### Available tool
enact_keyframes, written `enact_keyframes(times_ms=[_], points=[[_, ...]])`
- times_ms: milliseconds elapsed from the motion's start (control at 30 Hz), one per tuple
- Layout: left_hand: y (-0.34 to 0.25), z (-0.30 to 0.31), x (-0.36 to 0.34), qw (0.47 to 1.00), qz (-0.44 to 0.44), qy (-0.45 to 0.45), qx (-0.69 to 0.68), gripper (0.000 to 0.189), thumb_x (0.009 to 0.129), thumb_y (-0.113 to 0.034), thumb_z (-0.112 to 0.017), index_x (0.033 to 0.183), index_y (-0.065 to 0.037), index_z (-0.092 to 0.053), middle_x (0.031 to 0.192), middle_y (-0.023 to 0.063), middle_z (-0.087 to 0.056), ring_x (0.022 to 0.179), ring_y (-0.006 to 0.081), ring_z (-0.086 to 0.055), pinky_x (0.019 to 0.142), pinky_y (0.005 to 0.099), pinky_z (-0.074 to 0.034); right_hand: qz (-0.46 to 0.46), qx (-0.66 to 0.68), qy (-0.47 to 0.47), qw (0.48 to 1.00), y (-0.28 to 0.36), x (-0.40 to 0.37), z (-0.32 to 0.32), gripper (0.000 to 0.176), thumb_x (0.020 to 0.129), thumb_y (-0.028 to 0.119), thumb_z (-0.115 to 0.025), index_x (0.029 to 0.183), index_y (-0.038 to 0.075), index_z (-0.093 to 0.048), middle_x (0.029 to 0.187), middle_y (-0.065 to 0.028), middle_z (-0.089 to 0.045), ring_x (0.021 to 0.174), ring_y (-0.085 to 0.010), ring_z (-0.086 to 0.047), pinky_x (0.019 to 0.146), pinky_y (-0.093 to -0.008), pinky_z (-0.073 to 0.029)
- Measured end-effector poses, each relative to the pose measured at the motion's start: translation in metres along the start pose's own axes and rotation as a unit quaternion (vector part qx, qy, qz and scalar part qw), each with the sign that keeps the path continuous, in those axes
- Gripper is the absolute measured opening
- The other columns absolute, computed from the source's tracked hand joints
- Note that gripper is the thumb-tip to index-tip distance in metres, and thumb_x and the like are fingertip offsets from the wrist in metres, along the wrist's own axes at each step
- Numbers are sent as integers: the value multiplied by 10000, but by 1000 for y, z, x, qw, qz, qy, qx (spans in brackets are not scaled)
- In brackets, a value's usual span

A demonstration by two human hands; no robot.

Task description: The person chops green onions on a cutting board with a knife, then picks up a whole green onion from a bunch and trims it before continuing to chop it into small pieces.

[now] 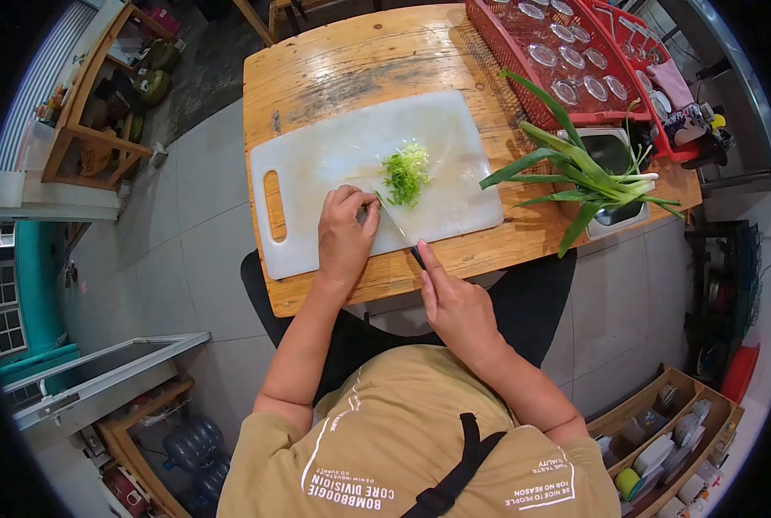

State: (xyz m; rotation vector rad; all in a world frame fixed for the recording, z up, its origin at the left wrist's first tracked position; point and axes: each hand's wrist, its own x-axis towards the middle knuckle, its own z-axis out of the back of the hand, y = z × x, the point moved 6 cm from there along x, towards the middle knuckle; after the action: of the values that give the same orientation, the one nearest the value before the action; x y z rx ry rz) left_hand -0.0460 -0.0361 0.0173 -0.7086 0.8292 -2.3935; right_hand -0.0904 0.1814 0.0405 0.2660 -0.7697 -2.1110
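Observation:
A white cutting board (316,181) with a slot handle lies on the wooden table. On it sits a small heap of chopped green onion (406,173), pale at the far side and darker green nearer me. My right hand (459,311) is closed round the black handle of a knife (396,223), its blade slanting up and left beside the heap. Just left of the blade's tip, my left hand (348,229) rests on the board with fingers curled and pressed together. What those fingers hold, if anything, is hidden.
Whole green onions (588,173) lie across metal containers (618,220) at the table's right, leaves reaching toward the board. Behind them stands a red plastic crate (532,86) of upturned glasses (566,60). The wooden table's (385,281) near edge is close to my body.

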Motion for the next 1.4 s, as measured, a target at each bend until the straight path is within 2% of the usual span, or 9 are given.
enact_keyframes(times_ms=[67,200,367,467,667,900,1200,1267,1400], points=[[-3,0,-1,1000,-11,-14,11,92,953,-51,-799,1021,11,-796,1033,125,-727,987,316,-669,897,413,-560,-22,-42,46,998,-1,-10,5,598,1116,193,-655,1696,167,-511,684,-156,-679,589,-374,-688,589,-491,-567],[-7,0,-1,1000,2,-11,-3,69,945,-38,-795,1003,-3,-784,1022,135,-711,1019,354,-660,932,454,-545,-15,-77,56,995,-8,-19,-6,630,1120,233,-651,1721,156,-476,711,-139,-695,600,-333,-716,571,-470,-589],[-1,-1,-3,1000,1,-14,-4,60,956,-37,-794,998,-6,-764,1016,132,-702,1003,351,-654,918,456,-541,11,-41,-15,999,-8,-5,-10,604,1119,234,-660,1701,163,-513,706,-139,-690,601,-350,-710,583,-481,-594],[1,0,-3,1000,-2,-16,-6,76,968,-51,-799,1015,-1,-766,995,124,-689,983,313,-665,890,414,-553,-8,-5,-13,1000,-13,-7,-3,593,1123,224,-659,1694,151,-518,738,-167,-710,624,-377,-714,598,-503,-586],[-1,-1,-4,1000,10,-13,-14,61,953,-32,-806,993,-2,-769,1008,128,-701,1002,342,-655,911,452,-544,-22,75,3,997,-9,-6,9,556,1138,220,-641,1679,156,-532,757,-209,-713,665,-428,-716,626,-540,-569],[1,0,-4,1000,0,-15,-5,79,968,-41,-804,1021,13,-782,1022,131,-715,1007,311,-689,907,411,-570,-27,79,24,996,-12,-8,3,557,1140,218,-634,1682,159,-523,760,-209,-716,674,-431,-718,638,-544,-574],[-2,1,-4,1000,-16,-17,5,93,962,-40,-804,1027,22,-779,1034,137,-723,1007,320,-683,913,414,-569,-38,-15,43,998,-2,-5,-2,586,1123,208,-657,1693,178,-522,726,-188,-701,633,-395,-707,616,-508,-583],[-1,0,-3,1000,-3,-16,-15,63,947,-21,-796,1000,10,-781,1024,135,-715,1010,350,-659,921,452,-552,12,-64,13,998,-1,-1,-10,608,1124,231,-647,1707,151,-493,731,-144,-722,597,-325,-719,565,-469,-588],[-1,3,-4,1000,-9,-19,-1,79,965,-36,-791,1025,14,-776,1023,138,-716,1005,328,-679,916,423,-561,12,-80,23,996,2,-9,-4,641,1118,244,-653,1724,147,-468,710,-134,-712,593,-323,-718,565,-459,-595]])
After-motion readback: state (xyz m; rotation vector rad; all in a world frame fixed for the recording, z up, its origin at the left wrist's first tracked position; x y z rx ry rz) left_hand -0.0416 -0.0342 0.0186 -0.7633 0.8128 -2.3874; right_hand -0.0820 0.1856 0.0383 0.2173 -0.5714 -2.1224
